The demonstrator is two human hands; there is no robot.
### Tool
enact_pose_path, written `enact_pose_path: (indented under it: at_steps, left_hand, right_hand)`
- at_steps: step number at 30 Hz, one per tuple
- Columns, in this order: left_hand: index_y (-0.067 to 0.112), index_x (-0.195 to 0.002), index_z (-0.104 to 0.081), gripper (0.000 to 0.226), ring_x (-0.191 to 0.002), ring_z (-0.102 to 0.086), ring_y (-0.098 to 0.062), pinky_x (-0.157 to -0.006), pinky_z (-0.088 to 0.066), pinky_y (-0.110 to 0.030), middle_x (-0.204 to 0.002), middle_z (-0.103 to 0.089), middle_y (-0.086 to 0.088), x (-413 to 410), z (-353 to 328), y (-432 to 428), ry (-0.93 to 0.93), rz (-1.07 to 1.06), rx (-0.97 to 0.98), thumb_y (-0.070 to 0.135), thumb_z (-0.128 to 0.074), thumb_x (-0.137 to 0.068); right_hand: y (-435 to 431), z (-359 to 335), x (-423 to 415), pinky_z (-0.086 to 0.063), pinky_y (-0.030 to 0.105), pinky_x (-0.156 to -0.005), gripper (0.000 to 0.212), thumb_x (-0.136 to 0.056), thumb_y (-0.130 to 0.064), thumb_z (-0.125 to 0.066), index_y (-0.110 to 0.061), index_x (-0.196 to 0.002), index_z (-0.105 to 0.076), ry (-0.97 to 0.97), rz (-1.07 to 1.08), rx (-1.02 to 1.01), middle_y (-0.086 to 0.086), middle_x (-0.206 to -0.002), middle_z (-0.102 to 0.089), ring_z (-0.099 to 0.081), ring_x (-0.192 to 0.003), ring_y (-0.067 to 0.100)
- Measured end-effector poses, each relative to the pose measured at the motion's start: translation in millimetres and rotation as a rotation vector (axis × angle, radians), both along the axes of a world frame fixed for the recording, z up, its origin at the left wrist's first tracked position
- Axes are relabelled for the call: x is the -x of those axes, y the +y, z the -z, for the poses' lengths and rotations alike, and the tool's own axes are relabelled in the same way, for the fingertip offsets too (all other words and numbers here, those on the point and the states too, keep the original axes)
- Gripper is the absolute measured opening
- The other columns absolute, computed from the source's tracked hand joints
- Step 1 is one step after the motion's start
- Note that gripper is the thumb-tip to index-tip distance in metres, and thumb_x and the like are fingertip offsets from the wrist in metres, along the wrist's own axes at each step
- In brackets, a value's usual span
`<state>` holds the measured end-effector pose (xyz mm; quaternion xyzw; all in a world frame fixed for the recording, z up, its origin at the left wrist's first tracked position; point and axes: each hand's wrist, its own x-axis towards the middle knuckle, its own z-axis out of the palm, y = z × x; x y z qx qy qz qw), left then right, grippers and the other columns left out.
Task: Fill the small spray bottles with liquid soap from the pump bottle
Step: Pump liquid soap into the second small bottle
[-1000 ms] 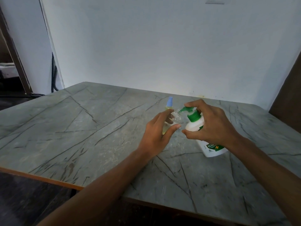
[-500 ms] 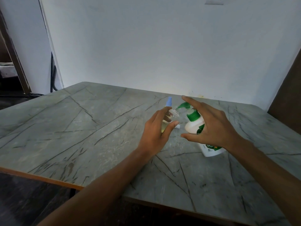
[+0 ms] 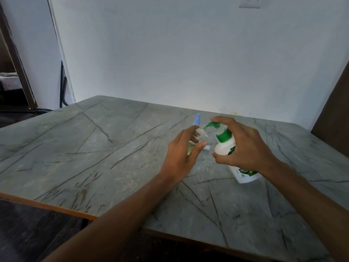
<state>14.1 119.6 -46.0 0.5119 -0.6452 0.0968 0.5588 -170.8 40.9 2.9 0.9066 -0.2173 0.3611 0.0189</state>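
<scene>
**Pump nozzle lined up on open spray bottle**

We see the left hand (image 3: 180, 155) curled round a small clear spray bottle (image 3: 203, 132), thumb on the near side and fingers behind. Its top is off. The threaded neck points up and right, so the long axis leans toward the pump.

The right hand (image 3: 243, 148) grips the white pump bottle (image 3: 224, 148), with the index finger on the green pump head (image 3: 214, 124) and the thumb on the shoulder. The bottle leans left, base low right near the table (image 3: 94, 148) and pump high left. The nozzle tip sits at the open neck, touching or just above; we can't tell which.

A second spray bottle (image 3: 197, 120), blue-capped and upright, stands just behind the left hand. A small pale-blue piece (image 3: 207, 148) lies on the table beside the left thumb tip. Yellowish liquid shows between the left fingers; we can't tell which bottle it's in.
</scene>
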Motion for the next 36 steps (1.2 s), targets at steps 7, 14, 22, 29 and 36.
enact_pose_path:
  at_steps: [7, 14, 22, 29, 36]
  left_hand:
    - [0.006, -0.13, -0.052, 0.051, -0.092, -0.06, -0.007, -0.081, -0.043, -0.008, -0.112, -0.064, -0.006, 0.1, 3.7, -1.4, -0.031, 0.028, -0.022, 0.039, -0.059, -0.092]
    - [0.005, -0.13, -0.052, 0.049, -0.091, -0.06, -0.007, -0.081, -0.04, -0.003, -0.112, -0.064, -0.006, 1.5, 1.8, -0.7, -0.013, 0.024, -0.013, 0.03, -0.065, -0.09]
    - [0.009, -0.131, -0.052, 0.054, -0.094, -0.063, -0.007, -0.082, -0.046, -0.006, -0.116, -0.065, -0.004, 1.2, -0.4, -0.2, 0.047, 0.029, 0.002, 0.039, -0.065, -0.088]
    - [0.01, -0.129, -0.054, 0.058, -0.094, -0.063, -0.006, -0.083, -0.047, -0.007, -0.116, -0.065, -0.004, -0.1, -0.5, 0.1, 0.061, 0.046, 0.017, 0.043, -0.067, -0.084]
    - [0.009, -0.129, -0.054, 0.055, -0.094, -0.064, -0.008, -0.082, -0.046, -0.005, -0.114, -0.066, -0.005, 0.8, -0.8, 1.5, 0.057, 0.037, 0.021, 0.038, -0.069, -0.084]
  right_hand:
    - [-3.3, 0.7, 0.3, -0.051, 0.019, -0.066, 0.081, -0.056, -0.036, -0.089, -0.031, -0.126, -0.048, -0.023, 0.009, 0.013, -0.016, -0.102, -0.06, -0.061, -0.075, 0.009]
    - [-2.9, 2.6, 2.9, -0.054, 0.023, -0.07, 0.086, -0.059, -0.038, -0.088, -0.034, -0.134, -0.046, -0.03, 0.011, 0.042, -0.015, -0.111, -0.061, -0.06, -0.081, 0.009]
    - [-3.5, 3.3, 4.7, -0.057, 0.038, -0.068, 0.106, -0.062, -0.067, -0.076, -0.035, -0.151, -0.028, 0.035, 0.033, 0.112, 0.0, -0.105, -0.064, -0.062, -0.08, 0.018]
    - [-4.4, 7.2, 6.1, -0.056, 0.037, -0.063, 0.101, -0.063, -0.051, -0.079, -0.037, -0.149, -0.028, 0.017, 0.046, 0.135, 0.0, -0.105, -0.065, -0.061, -0.076, 0.019]
    - [-2.7, 7.5, 3.4, -0.059, 0.039, -0.067, 0.096, -0.061, -0.044, -0.082, -0.033, -0.143, -0.034, 0.011, 0.042, 0.087, 0.0, -0.116, -0.064, -0.062, -0.081, 0.017]
